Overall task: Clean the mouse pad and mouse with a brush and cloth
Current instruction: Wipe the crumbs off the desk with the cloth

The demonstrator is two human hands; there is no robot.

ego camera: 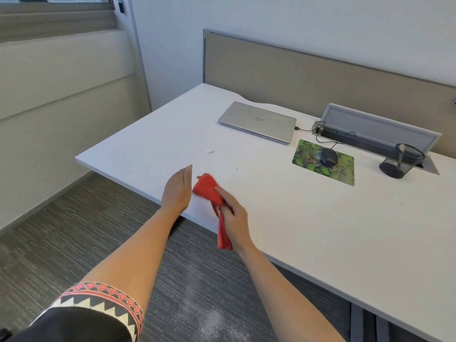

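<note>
White desk (320,230) fills most of the view, running from the near right to the far left corner. Beige partition panel (296,70) stands along its far edge. Grey carpet (74,230) shows below and left of the desk.

Closed silver laptop (257,122) lies flat at the far side of the desk, with a black cable plugged into its right edge. Right of it, a grey cable-tray lid (377,127) is propped open, with cords bunched at its left end.

Both bare forearms reach in from the bottom. A patterned red, black and white sleeve (98,299) sits on the left upper arm.

Green patterned mouse pad (343,171) lies flat on the desk, in front of the cable tray and just right of the laptop's near corner. It is well apart from both hands.

Left hand (177,191) is over the near desk edge, palm turned inward, fingers (188,176) straight and together, holding nothing. It sits just beside the cloth; contact can't be confirmed.

Right hand (234,218) grips the red cloth (208,187), fingers (223,193) curled around it. One bunched end sticks out toward the left hand; the tail hangs down past the wrist.

Black mesh cup (401,164) stands right of the pad, with one pale-handled item (401,154) upright in it; it's too small to tell what it is.

Dark corded mouse (329,156) rests on the far-left part of the pad, cord running back to the tray.

A small speck of debris (211,152) lies on the bare desk, beyond the hands.
</note>
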